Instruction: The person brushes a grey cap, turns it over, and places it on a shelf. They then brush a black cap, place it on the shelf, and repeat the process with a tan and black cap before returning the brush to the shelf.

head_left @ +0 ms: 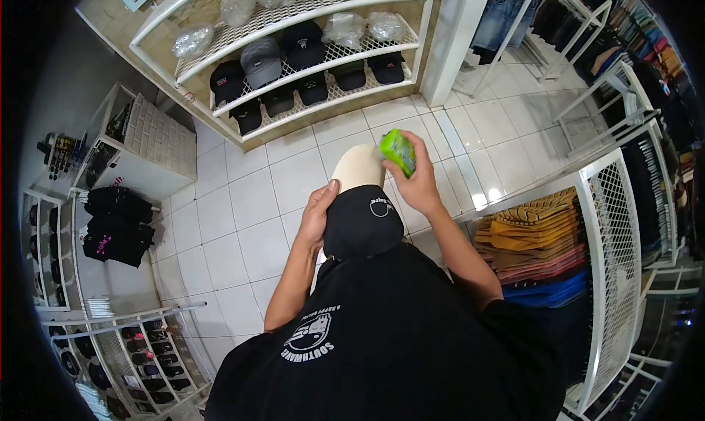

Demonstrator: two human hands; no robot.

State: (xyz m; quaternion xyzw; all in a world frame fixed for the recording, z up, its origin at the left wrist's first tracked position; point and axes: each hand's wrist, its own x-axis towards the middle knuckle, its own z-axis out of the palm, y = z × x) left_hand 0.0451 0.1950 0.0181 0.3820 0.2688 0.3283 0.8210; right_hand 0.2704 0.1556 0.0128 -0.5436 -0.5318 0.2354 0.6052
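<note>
A cap with a black crown (363, 223) and a cream brim (359, 165) is held in front of my chest, brim pointing away from me. White lettering and a round outline mark the crown. My left hand (319, 214) grips the cap's left side, thumb on top near where brim and crown meet. In my right hand (420, 179) is a bright green brush-like block (397, 152) with greyish patches, its exact kind unclear. That block is at the brim's right edge, overlapping it in this view. My right fingers wrap around its right side.
Ahead, a white mesh rack (323, 91) carries caps and plastic-wrapped bundles. Folded clothes (532, 234) are stacked on a shelf close by my right arm. To the left are a white brick-patterned counter (159, 138) and black garments (117, 226). White tiles (250, 190) cover the floor.
</note>
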